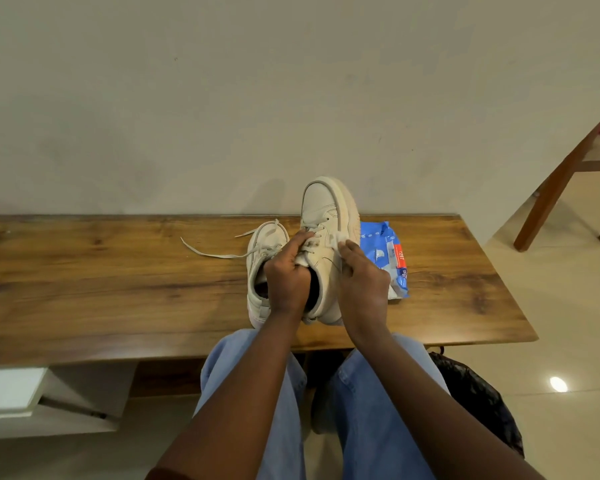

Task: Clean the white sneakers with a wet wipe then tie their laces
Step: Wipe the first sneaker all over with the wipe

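Near the far desk (118,289) edge, the left hand (286,271) grips the sneaker (323,202) by its tongue; the right hand (362,282) pinches the wipe (336,240) on its side. Hard rubbing may twist it loose.

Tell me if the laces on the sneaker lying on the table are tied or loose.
Loose. The sneaker has no knot: its lace trails across the table, free end lying left of the shoe.

We see from one head-worn wide-angle camera, looking forward and down over the knees (361,410) at the counter (118,289), close, facing the wall (222,81).
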